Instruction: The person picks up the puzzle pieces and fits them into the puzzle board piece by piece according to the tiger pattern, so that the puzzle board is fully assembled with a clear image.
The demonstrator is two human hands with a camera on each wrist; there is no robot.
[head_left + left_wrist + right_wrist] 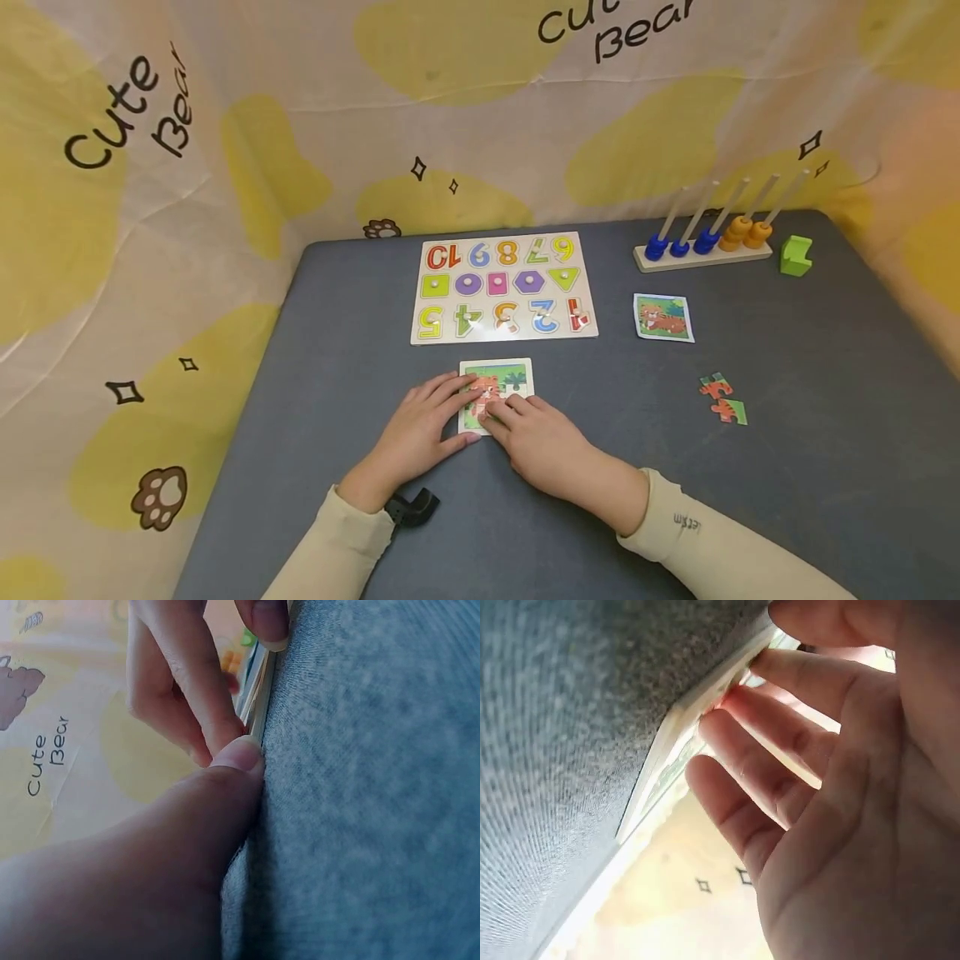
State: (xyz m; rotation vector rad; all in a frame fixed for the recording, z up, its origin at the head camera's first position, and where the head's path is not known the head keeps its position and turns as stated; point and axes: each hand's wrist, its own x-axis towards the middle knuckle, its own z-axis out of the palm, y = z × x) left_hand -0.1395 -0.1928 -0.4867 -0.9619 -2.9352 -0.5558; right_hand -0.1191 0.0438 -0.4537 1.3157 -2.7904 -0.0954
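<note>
A small jigsaw puzzle (pixel 516 372) in a pale frame lies on the table, with a red-orange animal on a green ground; both hands partly cover it. My left hand (pixel 423 423) rests over its left side, fingers stretched across the picture and thumb against the near edge. With slightly bent fingertips, my right hand (pixel 542 442) presses on the near part of the picture. In the right wrist view the right fingers (pixel 735 806) are spread and relaxed along the frame (pixel 649 776). Whether a piece lies beneath the fingertips is hidden.
Two loose jigsaw pieces (pixel 727 410) lie to the right, below a picture card (pixel 664 318). Behind the puzzle is a number-and-shape board (pixel 504 288). A bead stacker (pixel 705 257) and a green block (pixel 796 256) stand at the back right, before a printed curtain (pixel 465 125).
</note>
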